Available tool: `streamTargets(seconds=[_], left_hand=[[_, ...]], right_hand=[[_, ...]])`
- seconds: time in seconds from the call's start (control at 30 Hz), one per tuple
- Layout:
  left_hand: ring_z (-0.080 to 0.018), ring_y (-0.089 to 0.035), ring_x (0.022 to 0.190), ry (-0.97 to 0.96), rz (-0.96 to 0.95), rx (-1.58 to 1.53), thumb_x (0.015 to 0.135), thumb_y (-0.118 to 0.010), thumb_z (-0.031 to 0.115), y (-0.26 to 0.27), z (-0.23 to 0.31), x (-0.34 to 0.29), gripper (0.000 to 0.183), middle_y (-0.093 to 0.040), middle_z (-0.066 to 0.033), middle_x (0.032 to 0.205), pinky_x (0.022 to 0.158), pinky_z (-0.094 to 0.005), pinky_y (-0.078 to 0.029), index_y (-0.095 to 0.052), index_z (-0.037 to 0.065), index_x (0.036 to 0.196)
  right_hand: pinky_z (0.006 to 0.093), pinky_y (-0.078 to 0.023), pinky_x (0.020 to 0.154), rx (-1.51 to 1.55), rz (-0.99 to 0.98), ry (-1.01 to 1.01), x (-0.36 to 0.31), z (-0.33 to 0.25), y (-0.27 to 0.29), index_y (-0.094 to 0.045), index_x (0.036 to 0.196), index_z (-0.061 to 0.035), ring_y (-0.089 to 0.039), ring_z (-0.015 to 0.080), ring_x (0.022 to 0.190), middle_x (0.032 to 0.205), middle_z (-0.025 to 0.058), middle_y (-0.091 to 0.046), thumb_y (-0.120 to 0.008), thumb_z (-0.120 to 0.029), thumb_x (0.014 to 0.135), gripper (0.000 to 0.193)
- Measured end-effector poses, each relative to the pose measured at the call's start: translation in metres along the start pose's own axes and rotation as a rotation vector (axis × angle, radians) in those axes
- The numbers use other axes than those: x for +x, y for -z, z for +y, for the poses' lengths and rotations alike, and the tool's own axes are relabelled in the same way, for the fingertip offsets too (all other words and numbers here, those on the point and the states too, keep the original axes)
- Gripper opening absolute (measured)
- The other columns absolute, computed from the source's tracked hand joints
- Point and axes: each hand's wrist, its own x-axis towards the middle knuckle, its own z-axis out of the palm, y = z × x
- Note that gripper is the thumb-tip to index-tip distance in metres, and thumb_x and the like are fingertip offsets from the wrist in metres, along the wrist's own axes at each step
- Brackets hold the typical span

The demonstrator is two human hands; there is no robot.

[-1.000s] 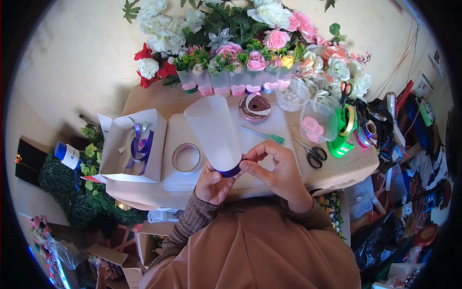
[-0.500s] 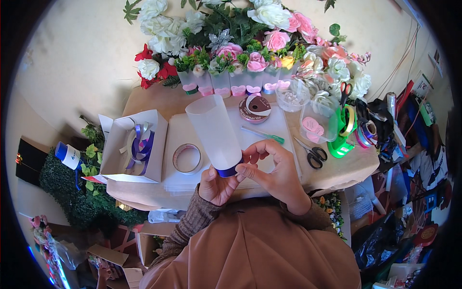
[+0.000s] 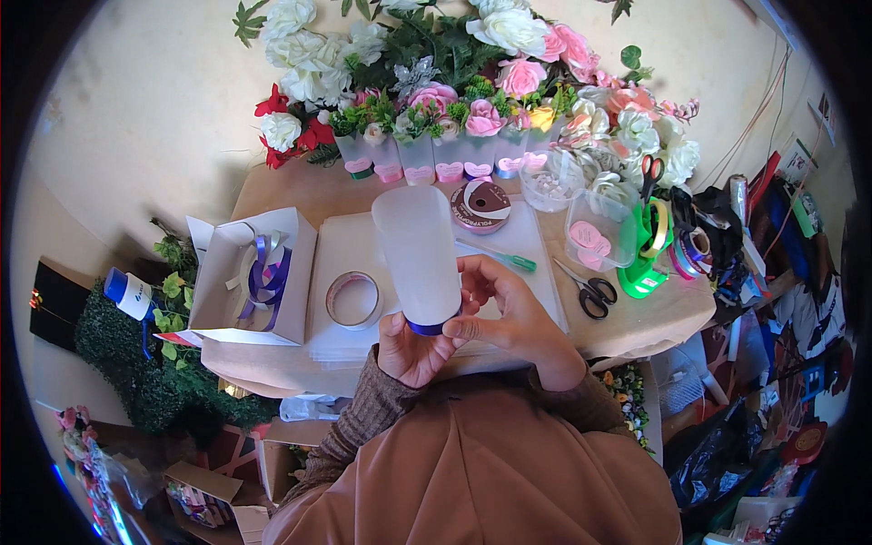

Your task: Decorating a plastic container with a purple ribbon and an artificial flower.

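Frosted plastic sleeve (image 3: 420,257), rolled into a tube with a blue ribbon band (image 3: 427,326) at its base: clasped from below by left hand (image 3: 411,350), right hand (image 3: 509,313) pinching its lower edge at 3 o'clock. Little changed since half a second ago. Tape roll (image 3: 354,300) lies at 9 o'clock, scissors (image 3: 589,292) at 3 o'clock, ribbon box (image 3: 257,275) beyond.

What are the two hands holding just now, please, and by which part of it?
Both hold a translucent white plastic cone: the left hand cups its narrow lower end, by the purple band, and the right hand pinches the same end from the side.
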Motion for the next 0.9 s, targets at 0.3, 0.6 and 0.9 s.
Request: streamTargets(seconds=[0.3, 0.6, 0.9], left_hand=[[-0.0323, -0.052, 0.112, 0.039, -0.006, -0.034, 0.074, -0.069, 0.041, 0.008, -0.003, 0.001, 0.076, -0.048, -0.0188, 0.12, 0.092, -0.0456, -0.048, -0.036, 0.0, 0.129], [-0.0336, -0.049, 0.116, 0.077, 0.032, 0.03, 0.077, -0.067, 0.034, 0.005, -0.002, 0.001, 0.075, -0.045, -0.0205, 0.125, 0.093, -0.0482, -0.046, -0.032, -0.001, 0.133], [-0.0259, -0.05, 0.114, -0.239, 0.202, 0.436, 0.076, -0.064, -0.001, 0.002, 0.012, 0.002, 0.049, -0.045, -0.0137, 0.123, 0.097, -0.0384, -0.043, -0.036, 0.003, 0.117]], right_hand=[[0.0235, -0.035, 0.072, -0.017, -0.07, 0.038, 0.002, 0.008, 0.007, -0.06, 0.103, -0.007, -0.041, 0.0079, 0.077, 0.084, -0.0029, -0.049, -0.08, -0.026, 0.067, 0.046], [0.0253, -0.033, 0.07, 0.029, -0.151, 0.016, 0.002, 0.014, 0.019, -0.062, 0.1, -0.0094, -0.045, 0.0087, 0.08, 0.088, -0.0031, -0.055, -0.078, -0.033, 0.07, 0.042], [0.0263, -0.036, 0.077, -0.103, 0.045, -0.029, -0.003, 0.012, 0.047, -0.058, 0.116, -0.0106, -0.048, 0.0092, 0.091, 0.1, -0.0007, -0.056, -0.066, -0.03, 0.083, 0.039]])
